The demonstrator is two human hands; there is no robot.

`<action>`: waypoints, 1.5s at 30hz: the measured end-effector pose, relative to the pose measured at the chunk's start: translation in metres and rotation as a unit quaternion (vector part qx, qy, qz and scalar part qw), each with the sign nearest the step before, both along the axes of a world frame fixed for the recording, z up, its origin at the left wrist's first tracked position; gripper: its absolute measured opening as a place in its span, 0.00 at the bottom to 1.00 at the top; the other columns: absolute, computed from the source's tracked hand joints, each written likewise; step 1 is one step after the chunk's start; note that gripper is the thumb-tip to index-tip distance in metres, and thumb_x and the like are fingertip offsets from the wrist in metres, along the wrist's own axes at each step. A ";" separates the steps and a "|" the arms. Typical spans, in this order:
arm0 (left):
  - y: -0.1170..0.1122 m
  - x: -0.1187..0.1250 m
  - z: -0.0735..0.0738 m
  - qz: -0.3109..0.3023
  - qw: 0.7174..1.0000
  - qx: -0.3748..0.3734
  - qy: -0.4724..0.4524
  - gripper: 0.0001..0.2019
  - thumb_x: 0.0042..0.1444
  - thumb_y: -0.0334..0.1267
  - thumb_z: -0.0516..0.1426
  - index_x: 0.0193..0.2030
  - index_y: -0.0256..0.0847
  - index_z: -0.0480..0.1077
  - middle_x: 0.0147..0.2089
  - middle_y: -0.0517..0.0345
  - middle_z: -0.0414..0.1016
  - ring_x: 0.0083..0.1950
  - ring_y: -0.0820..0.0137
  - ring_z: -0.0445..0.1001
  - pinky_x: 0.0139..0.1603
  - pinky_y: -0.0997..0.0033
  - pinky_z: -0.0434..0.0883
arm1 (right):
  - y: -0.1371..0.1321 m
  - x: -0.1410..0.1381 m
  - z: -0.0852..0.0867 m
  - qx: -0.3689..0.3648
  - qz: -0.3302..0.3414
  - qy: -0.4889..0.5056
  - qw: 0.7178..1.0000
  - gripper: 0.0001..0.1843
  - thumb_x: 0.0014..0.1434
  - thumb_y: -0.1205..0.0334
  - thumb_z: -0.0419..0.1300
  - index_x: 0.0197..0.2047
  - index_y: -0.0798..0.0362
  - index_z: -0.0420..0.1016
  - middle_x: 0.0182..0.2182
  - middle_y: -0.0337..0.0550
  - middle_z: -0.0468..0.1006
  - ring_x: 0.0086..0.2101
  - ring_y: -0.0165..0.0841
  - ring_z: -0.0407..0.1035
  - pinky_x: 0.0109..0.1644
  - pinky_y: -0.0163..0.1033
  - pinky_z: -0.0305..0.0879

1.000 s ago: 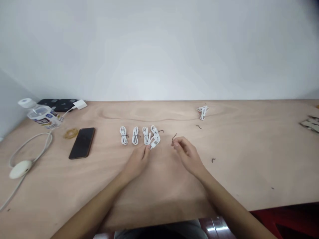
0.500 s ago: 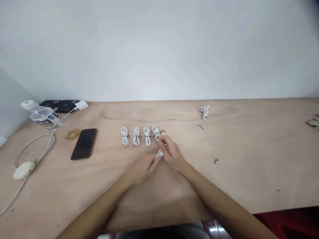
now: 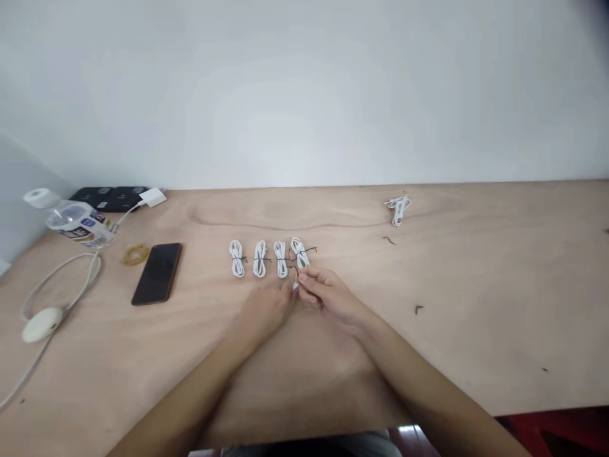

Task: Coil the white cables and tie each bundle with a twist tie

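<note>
Several coiled white cables lie in a row on the wooden table (image 3: 476, 279), each tied with a thin dark twist tie; the rightmost coil (image 3: 300, 252) has loose tie ends sticking out. My left hand (image 3: 264, 309) and my right hand (image 3: 328, 293) meet just in front of that coil. Both hands have their fingers pinched together around the coil's white connector end (image 3: 295, 286) and a dark tie. One more white cable bundle (image 3: 398, 208) lies apart at the back right.
A black phone (image 3: 157, 273), a yellowish ring (image 3: 134, 254), a plastic bottle (image 3: 71, 219), a white mouse-shaped device with cord (image 3: 42, 322), a white charger (image 3: 152, 197) and dark pads (image 3: 108, 197) sit at the left. Loose dark ties (image 3: 419, 309) lie at the right.
My right hand, holding a dark tie, moved left from open table to the rightmost coil and joined my left hand at its connector end. The camera shifted slightly.
</note>
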State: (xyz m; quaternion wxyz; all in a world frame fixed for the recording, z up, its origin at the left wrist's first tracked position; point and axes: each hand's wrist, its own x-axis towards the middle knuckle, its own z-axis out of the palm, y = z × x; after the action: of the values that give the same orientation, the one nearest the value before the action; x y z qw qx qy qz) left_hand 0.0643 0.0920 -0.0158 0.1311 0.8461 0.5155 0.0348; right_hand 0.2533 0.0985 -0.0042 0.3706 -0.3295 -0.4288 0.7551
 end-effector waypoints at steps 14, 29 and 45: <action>-0.003 0.004 0.013 0.081 0.996 -0.011 -0.027 0.21 0.76 0.41 0.43 0.39 0.39 0.74 0.39 0.42 0.81 0.35 0.57 0.77 0.36 0.63 0.61 | 0.003 0.002 -0.009 -0.003 0.017 -0.085 0.996 0.23 0.62 0.40 0.68 0.35 0.54 0.79 0.27 0.41 0.81 0.23 0.28 0.67 0.28 0.34 0.62; -0.007 0.002 0.015 0.078 0.959 -0.044 -0.268 0.24 0.76 0.44 0.43 0.34 0.42 0.74 0.36 0.52 0.80 0.39 0.61 0.75 0.41 0.65 0.62 | 0.007 -0.003 -0.013 0.132 -0.032 -0.160 0.978 0.19 0.67 0.45 0.64 0.34 0.53 0.78 0.25 0.39 0.77 0.25 0.31 0.69 0.31 0.37 0.64; -0.007 0.010 -0.001 0.191 0.827 -0.139 -0.510 0.25 0.74 0.57 0.47 0.30 0.42 0.63 0.26 0.63 0.61 0.28 0.71 0.59 0.30 0.70 0.58 | -0.012 -0.012 -0.004 0.242 -0.125 -0.223 0.936 0.08 0.70 0.61 0.60 0.40 0.51 0.79 0.36 0.42 0.83 0.39 0.37 0.77 0.45 0.42 0.70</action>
State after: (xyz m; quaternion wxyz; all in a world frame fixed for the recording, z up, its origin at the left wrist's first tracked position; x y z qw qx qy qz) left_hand 0.0745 0.0851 -0.0173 0.4819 0.5654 0.5264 0.4135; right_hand 0.2415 0.0866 -0.0078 0.4252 -0.4411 -0.6254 0.4832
